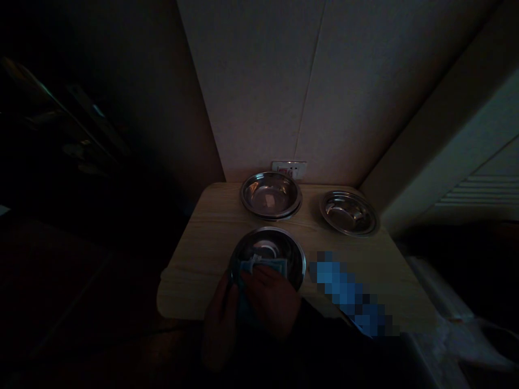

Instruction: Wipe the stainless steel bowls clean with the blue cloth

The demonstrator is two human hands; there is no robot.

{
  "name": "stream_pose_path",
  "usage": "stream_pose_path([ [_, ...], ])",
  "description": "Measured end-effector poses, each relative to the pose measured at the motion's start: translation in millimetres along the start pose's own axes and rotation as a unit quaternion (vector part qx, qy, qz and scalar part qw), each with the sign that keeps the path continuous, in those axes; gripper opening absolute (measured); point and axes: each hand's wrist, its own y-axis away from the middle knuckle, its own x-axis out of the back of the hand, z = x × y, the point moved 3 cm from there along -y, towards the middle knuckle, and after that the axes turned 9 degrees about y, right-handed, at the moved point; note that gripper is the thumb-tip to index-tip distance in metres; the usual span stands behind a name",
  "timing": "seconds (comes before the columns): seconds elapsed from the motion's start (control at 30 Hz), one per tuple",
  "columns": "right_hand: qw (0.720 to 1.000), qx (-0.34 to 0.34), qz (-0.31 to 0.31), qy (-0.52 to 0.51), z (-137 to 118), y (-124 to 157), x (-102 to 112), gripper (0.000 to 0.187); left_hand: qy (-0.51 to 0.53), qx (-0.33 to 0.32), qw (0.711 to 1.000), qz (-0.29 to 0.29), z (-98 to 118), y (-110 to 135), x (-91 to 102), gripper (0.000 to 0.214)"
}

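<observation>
A shiny metal bowl (pixel 302 265) sits near the front of the small wooden table. My left hand (pixel 221 321) is at its near left rim, fingers and thumb closed about the edge. Inside the bowl, my right hand (pixel 275 302) presses a light-blue cloth (pixel 279 265) with white edging against the metal; its fingers are bent over the cloth. Part of the cloth hangs down between my hands, in deep shadow. Dim light hides the fingertips of both hands.
Behind stand stacked metal bowls (pixel 271 197), with another metal bowl (pixel 348 213) at the back right. A pixelated blue object (pixel 344 289) lies on the table (pixel 190 254) at right. The wall has a socket (pixel 290 168). A dark cable runs at lower left.
</observation>
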Motion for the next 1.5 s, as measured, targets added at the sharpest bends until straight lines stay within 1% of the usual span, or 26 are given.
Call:
stream_pose_path([
  [0.1, 0.999, -0.021, -0.018, 0.043, 8, -15, 3, 0.031, 0.019, 0.010, 1.000, -0.004, 5, 2, -1.1, 0.052],
  [0.23, 0.987, -0.104, -0.048, 0.116, 21, -25, 9, 0.036, 0.050, 0.025, 0.998, -0.010, 8, 8, -5.9, 0.050],
  [0.3, 0.984, -0.125, -0.058, 0.113, 22, -27, 10, 0.036, 0.066, 0.029, 0.997, -0.013, 8, 9, -7.0, 0.050],
  [0.37, 0.990, -0.099, -0.069, 0.075, 17, -28, 9, 0.034, 0.076, 0.032, 0.997, -0.011, 7, 8, -5.8, 0.050],
  [0.43, 0.993, -0.042, -0.110, 0.016, 12, -27, 8, 0.030, 0.088, 0.045, 0.995, -0.002, 6, 6, -2.7, 0.050],
  [0.5, 0.983, 0.005, -0.177, -0.037, 11, -22, 9, 0.027, 0.105, 0.063, 0.992, -0.008, 4, 3, -0.8, 0.050],
  [0.53, 0.976, 0.017, -0.209, -0.056, 12, -18, 11, 0.027, 0.113, 0.073, 0.991, -0.014, 3, 2, -0.5, 0.050],
  [0.57, 0.970, 0.025, -0.233, -0.069, 14, -14, 14, 0.027, 0.120, 0.080, 0.989, -0.021, 2, 1, -0.8, 0.051],
  [0.6, 0.966, 0.028, -0.244, -0.078, 17, -11, 18, 0.027, 0.125, 0.083, 0.988, -0.029, 2, 1, -1.4, 0.051],
  [0.73, 0.966, 0.032, -0.244, -0.077, 24, 0, 32, 0.029, 0.134, 0.075, 0.987, -0.052, 5, 0, -5.1, 0.051],
  [0.8, 0.962, 0.038, -0.266, -0.044, 24, 1, 34, 0.025, 0.124, 0.070, 0.988, -0.061, 7, 0, -6.4, 0.049],
  [0.87, 0.956, 0.036, -0.291, 0.005, 22, -2, 32, 0.022, 0.101, 0.059, 0.991, -0.061, 11, 0, -6.9, 0.046],
  [0.93, 0.956, 0.033, -0.289, 0.046, 21, -10, 28, 0.023, 0.071, 0.041, 0.995, -0.056, 15, 0, -7.2, 0.045],
  [1.07, 0.964, 0.055, -0.236, 0.108, 23, -27, 22, 0.024, 0.033, 0.020, 0.998, -0.053, 20, -1, -7.7, 0.045],
  [1.13, 0.964, 0.034, -0.221, 0.145, 28, -32, 23, 0.024, 0.030, 0.018, 0.998, -0.049, 20, -1, -7.8, 0.044],
  [1.23, 0.961, -0.028, -0.215, 0.173, 35, -36, 26, 0.025, 0.046, 0.018, 0.997, -0.057, 20, 0, -9.6, 0.041],
  [1.3, 0.962, -0.049, -0.214, 0.163, 34, -38, 25, 0.026, 0.063, 0.026, 0.996, -0.056, 20, 2, -10.9, 0.040],
  [1.4, 0.968, -0.050, -0.212, 0.122, 30, -43, 21, 0.024, 0.078, 0.033, 0.996, -0.042, 19, 4, -11.4, 0.041],
  [1.5, 0.972, -0.010, -0.229, 0.041, 26, -41, 19, 0.023, 0.084, 0.043, 0.995, -0.018, 16, 3, -10.4, 0.045],
])
